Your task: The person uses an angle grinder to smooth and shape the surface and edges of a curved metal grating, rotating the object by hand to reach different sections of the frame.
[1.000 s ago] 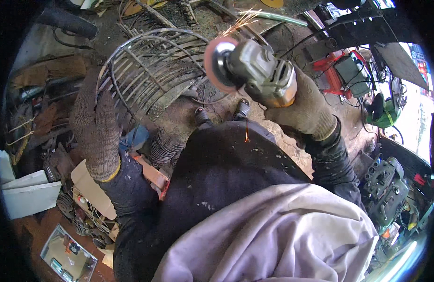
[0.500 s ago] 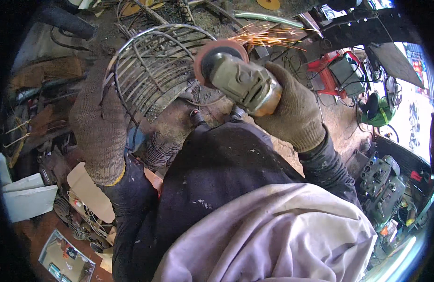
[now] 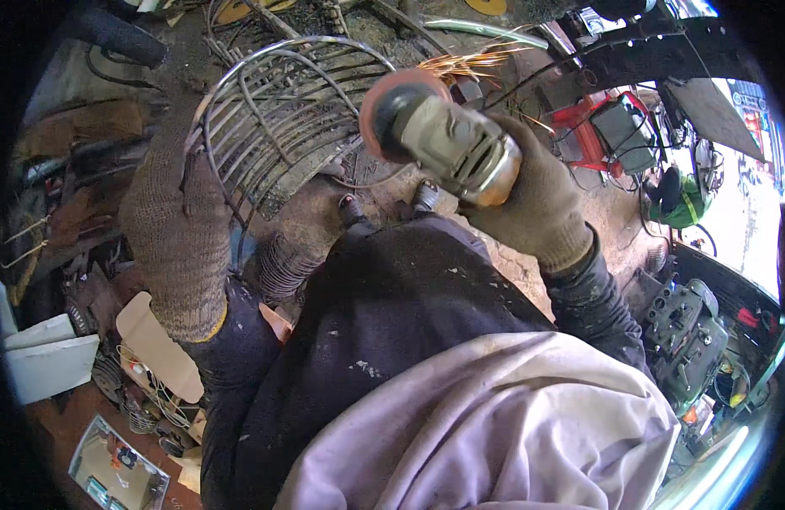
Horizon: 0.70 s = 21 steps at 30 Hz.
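Note:
A rounded metal wire frame (image 3: 272, 127) of several parallel rods stands tilted ahead of me. My left hand (image 3: 176, 225), in a brown knit glove, is closed on its left side; the fingertips are partly hidden. My right hand (image 3: 541, 204), gloved alike, grips an angle grinder (image 3: 460, 153) with a worn grey-green body. Its reddish disc (image 3: 371, 127) is at the frame's right end, where the far edge of the disc overlaps the rim. Orange sparks (image 3: 473, 66) fly from there to the far right.
At the right are a red stand (image 3: 579, 119) with a grey box, trailing cables, and a greenish machine part (image 3: 690, 331). A coiled spring (image 3: 284, 270) sits by my left leg. Cardboard (image 3: 159, 348) and white boards (image 3: 48, 357) lie at left. My feet show below the frame.
The grinder and my right hand have shifted slightly right. The spark stream is shorter and smaller. My left hand keeps its hold on the frame.

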Each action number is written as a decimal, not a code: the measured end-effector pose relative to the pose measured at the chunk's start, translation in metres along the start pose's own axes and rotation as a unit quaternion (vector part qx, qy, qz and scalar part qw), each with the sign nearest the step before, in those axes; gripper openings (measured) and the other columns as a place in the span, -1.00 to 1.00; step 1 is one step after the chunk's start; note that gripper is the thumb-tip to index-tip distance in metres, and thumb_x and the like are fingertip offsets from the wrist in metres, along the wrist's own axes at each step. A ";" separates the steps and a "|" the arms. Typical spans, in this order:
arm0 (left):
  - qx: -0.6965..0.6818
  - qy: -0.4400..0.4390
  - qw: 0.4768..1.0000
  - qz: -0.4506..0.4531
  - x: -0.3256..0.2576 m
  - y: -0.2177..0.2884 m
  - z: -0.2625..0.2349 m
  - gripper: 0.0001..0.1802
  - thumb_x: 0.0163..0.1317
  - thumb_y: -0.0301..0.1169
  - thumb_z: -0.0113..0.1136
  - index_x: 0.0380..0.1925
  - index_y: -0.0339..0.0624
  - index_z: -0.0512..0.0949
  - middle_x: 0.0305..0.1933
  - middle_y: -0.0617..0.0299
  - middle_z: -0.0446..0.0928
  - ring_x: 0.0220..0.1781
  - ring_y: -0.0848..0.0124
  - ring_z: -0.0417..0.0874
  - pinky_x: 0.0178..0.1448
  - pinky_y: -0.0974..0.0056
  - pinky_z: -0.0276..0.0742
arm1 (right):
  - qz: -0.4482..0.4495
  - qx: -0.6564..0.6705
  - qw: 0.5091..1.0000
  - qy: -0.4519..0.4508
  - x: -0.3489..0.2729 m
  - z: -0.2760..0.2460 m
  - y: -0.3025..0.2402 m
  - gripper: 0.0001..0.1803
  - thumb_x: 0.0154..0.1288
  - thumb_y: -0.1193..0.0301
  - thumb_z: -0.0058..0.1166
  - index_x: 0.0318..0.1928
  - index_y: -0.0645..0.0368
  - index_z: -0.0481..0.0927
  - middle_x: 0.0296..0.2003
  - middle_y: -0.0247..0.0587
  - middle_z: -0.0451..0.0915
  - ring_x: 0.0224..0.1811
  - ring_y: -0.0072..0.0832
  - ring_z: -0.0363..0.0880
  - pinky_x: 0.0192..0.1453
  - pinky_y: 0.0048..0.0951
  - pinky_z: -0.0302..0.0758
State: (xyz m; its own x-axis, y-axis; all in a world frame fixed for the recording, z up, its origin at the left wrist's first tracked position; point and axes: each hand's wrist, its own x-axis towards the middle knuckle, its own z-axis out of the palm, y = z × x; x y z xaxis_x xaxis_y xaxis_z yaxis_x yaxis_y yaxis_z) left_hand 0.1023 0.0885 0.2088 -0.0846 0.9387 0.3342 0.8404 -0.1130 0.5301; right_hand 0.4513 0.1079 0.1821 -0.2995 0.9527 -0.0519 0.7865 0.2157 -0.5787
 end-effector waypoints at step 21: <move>-0.015 0.008 1.000 -0.010 -0.010 -0.033 -0.007 -0.52 0.45 -0.23 0.17 0.21 -0.35 0.57 0.16 -0.10 0.67 0.23 0.10 0.69 0.32 0.11 0.52 | 0.029 0.280 0.951 -0.131 0.025 -0.017 0.018 0.03 -0.16 0.26 0.65 0.35 0.28 0.40 0.16 -0.07 0.64 0.20 -0.33 0.61 0.31 -0.28 0.52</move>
State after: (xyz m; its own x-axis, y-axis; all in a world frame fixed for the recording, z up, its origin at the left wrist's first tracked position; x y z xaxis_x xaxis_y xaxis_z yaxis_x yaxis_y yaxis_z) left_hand 0.0718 0.0808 0.1940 -0.1101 0.9354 0.3360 0.8225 -0.1041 0.5592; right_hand 0.4674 0.1395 0.1841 -0.4457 0.8579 -0.2557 0.4167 -0.0540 -0.9074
